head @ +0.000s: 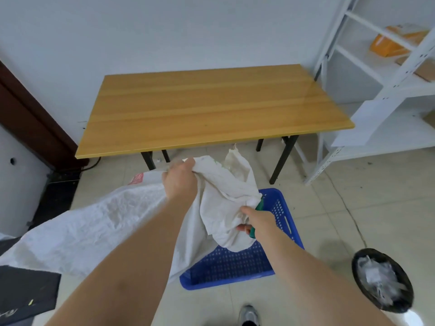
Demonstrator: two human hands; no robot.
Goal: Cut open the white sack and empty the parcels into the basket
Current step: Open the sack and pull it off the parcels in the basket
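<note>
Head view: a person's left hand grips a bunched fold of the white sack and holds it up above the floor, in front of the wooden bench. The right hand is closed around a green-handled tool, most of it hidden by the fingers and cloth, and also touches the crumpled sack end that hangs down into the blue basket. The basket, perforated plastic with a slot handle in its side, stands on the tiled floor just beside the person's shoe. The rest of the sack stretches away to the left, slack and creased, with a red printed patch showing near its far edge. No parcels can be made out inside the basket, as the cloth covers part of it. To the right, a black bin holding crumpled white plastic sits on the floor, well apart from the basket. White metal shelving stands beyond the bench, carrying an orange package and a brown box.
</note>
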